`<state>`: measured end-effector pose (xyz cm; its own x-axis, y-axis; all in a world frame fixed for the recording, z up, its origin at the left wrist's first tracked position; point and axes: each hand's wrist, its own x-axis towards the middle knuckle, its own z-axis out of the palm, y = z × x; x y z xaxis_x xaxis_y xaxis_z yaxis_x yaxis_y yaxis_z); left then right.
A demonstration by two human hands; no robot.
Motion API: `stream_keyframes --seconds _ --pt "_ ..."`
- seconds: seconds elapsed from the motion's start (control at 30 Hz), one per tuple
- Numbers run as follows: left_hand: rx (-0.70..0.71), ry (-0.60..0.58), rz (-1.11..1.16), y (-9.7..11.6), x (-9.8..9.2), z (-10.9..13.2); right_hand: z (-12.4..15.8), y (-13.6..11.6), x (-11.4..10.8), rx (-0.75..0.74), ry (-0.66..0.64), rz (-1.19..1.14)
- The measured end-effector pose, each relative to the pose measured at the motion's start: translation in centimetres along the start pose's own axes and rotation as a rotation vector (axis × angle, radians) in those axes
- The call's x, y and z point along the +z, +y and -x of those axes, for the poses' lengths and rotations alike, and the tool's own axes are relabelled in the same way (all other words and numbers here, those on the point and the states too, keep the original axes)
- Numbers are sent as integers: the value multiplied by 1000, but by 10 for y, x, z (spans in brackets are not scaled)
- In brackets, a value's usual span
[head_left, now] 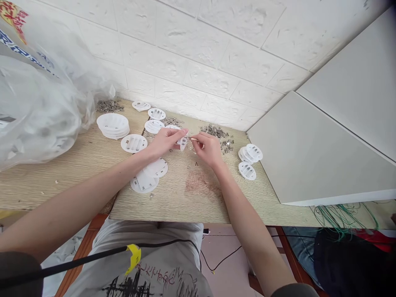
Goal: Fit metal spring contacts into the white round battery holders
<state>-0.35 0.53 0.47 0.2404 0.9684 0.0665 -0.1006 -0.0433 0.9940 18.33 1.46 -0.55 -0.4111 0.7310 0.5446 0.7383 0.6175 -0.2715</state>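
Note:
My left hand (168, 140) grips a round white plastic disc (183, 143) between thumb and fingers, tilted up above the table. Close against the disc's right side, my right hand (208, 147) pinches with thumb and forefinger; what sits in that pinch is too small to make out. Beyond the hands lie piles of small metal pieces (214, 131) on the wood-grain table. White discs with slots and metal contacts, such as one disc (134, 143) left of my left hand, are spread about. Two overlapping discs (145, 181) lie below my left forearm.
A stack of discs (113, 125) stands at the left, beside a large clear plastic bag (40, 111). More discs (250, 154) lie at the right, near a white panel (324, 156). Green wires (337, 218) hang at the right edge. A white brick-patterned wall (201, 53) bounds the back.

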Motion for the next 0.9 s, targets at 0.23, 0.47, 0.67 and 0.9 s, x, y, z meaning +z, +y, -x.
stream_keyframes --seconds 0.23,0.47,0.67,0.9 --pt "0 -9 28 2 -1 1 0 1 -1 -20 -6 0" --pt "-5 -25 31 6 0 3 1 3 0 -67 -8 30" --pt "23 -37 14 5 0 4 1 1 1 -109 24 107" --pt "32 -32 -14 1 1 5 1 -2 0 -109 2 170"
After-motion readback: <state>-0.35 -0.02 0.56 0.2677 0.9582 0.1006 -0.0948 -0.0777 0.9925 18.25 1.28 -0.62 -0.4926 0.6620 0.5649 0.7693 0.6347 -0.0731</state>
